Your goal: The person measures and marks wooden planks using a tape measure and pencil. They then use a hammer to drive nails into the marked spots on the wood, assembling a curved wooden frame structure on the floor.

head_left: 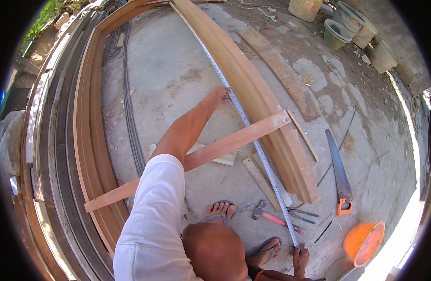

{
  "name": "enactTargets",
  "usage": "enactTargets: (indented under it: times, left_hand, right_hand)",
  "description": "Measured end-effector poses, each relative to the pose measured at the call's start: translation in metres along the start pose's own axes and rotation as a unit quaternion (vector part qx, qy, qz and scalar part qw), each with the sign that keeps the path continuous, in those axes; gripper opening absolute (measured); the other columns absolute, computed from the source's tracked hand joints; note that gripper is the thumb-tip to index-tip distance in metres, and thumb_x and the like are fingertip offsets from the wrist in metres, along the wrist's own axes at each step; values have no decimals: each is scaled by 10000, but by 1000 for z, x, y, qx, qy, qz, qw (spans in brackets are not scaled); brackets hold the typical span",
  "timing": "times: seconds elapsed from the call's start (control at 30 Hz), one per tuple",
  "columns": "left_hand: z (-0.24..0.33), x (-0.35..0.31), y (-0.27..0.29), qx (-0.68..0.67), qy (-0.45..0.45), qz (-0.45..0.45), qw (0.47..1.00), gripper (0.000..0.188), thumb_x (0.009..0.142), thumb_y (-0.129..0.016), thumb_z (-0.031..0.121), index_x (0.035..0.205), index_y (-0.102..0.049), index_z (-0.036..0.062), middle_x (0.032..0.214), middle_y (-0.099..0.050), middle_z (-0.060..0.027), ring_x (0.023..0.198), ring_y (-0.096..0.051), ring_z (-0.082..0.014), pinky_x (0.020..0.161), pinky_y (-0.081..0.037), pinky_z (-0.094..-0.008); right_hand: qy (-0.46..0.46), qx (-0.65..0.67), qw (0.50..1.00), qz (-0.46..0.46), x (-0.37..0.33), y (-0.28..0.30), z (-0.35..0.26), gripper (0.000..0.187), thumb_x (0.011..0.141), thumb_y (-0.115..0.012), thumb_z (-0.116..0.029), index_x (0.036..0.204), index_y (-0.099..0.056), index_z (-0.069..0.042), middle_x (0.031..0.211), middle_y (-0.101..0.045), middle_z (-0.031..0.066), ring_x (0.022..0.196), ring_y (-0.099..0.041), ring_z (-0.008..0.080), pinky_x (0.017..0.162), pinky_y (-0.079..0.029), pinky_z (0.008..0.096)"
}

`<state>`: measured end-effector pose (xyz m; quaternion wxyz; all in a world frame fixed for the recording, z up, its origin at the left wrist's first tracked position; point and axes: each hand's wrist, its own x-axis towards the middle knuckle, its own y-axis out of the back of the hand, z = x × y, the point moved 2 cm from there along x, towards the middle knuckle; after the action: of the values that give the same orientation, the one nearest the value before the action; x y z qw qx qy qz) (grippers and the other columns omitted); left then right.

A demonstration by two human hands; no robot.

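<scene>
A long white tape measure blade (271,175) runs down the inner side of the right-hand timber of a wooden door frame (255,89) lying on the ground. My left hand (223,92), its white-sleeved arm stretched forward, pinches the blade against that timber. At the lower right, my right hand (300,259) is closed around the near end of the tape; the case cannot be made out. The blade passes under a wooden batten (239,143) that lies across both sides of the frame. My bent knee (213,246) and sandalled feet show below.
A red-handled hammer (278,221), pincers (303,215) and an orange-handled handsaw (341,178) lie to the right. Beyond them sits an orange bucket (364,243). A loose plank (281,72) lies outside the frame, thin steel rods (131,117) inside it. Long timbers (56,136) are stacked at left.
</scene>
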<state>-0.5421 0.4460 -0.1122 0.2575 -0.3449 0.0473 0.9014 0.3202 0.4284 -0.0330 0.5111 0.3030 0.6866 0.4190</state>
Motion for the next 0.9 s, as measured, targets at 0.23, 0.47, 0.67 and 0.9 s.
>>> enactTargets:
  times: [0.23, 0.47, 0.67, 0.9]
  left_hand:
    - [20, 38, 23, -69, -25, 3, 997, 215, 1112, -572, 140, 1284, -649, 35, 1152, -728, -114, 1034, -749, -291, 958, -671, -481]
    - [44, 43, 9, -134, -32, 29, 990, 210, 1129, -535, 158, 1254, -648, 33, 1096, -742, -133, 963, -767, -297, 894, -679, -506]
    - [41, 31, -1, -115, -60, -5, 992, 213, 1115, -522, 106, 1275, -639, 27, 1132, -737, -131, 984, -761, -294, 887, -676, -500]
    - [16, -17, -28, -38, -32, -52, 997, 340, 1089, -550, 30, 1426, -587, 20, 1329, -690, -165, 1158, -730, -321, 1051, -632, -488]
  right_hand:
    - [48, 45, 997, 37, 15, -4, -30, 258, 1006, -642, -241, 1024, -755, -9, 927, -684, 251, 879, -675, 476, 768, -520, 569]
    - [29, 47, 998, 26, 23, 13, -64, 278, 1010, -647, -239, 1043, -769, 8, 926, -685, 267, 865, -679, 483, 762, -520, 564]
    - [68, 55, 995, 45, 43, 6, -80, 274, 998, -657, -248, 1008, -772, 1, 871, -682, 253, 819, -682, 476, 723, -514, 568]
    - [49, 31, 995, 80, 40, 13, -82, 262, 981, -658, -246, 1011, -798, -26, 897, -698, 240, 808, -710, 455, 694, -532, 561]
